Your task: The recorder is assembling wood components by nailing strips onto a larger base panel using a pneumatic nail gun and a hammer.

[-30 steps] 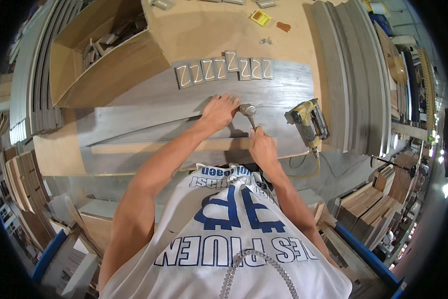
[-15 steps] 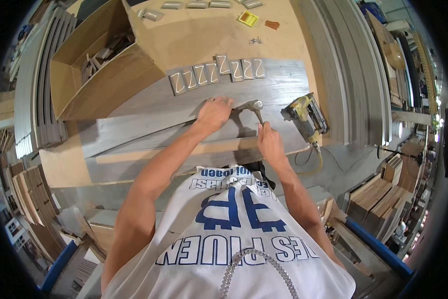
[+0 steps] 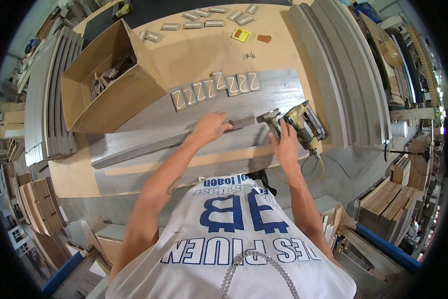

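My left hand (image 3: 211,127) is closed around the upper edge of a long narrow grey board (image 3: 149,151), which stands tilted over the wide grey panel (image 3: 278,84). At the right, my right hand (image 3: 285,145) has its fingers stretched out beside a hammer (image 3: 270,117). The hammer's head shows past the fingertips, and its handle is partly hidden by the hand. Just right of that hand lies a yellow and black nail gun (image 3: 303,122) with a hose. Beyond my hands, a row of small grey blocks (image 3: 199,91) with white glue squiggles rests on the panel.
An open cardboard box (image 3: 84,112) of wood offcuts stands at the left. Stacked grey boards rise at both sides, left (image 3: 47,104) and right (image 3: 341,74). Farther back are several wrapped-looking grey blocks (image 3: 193,25), a yellow tray (image 3: 241,35) and loose nails (image 3: 249,56).
The hammer and my right hand have moved right, to beside the nail gun, and the fingers have opened. My left hand has tipped the narrow board up. The head view has shifted slightly.
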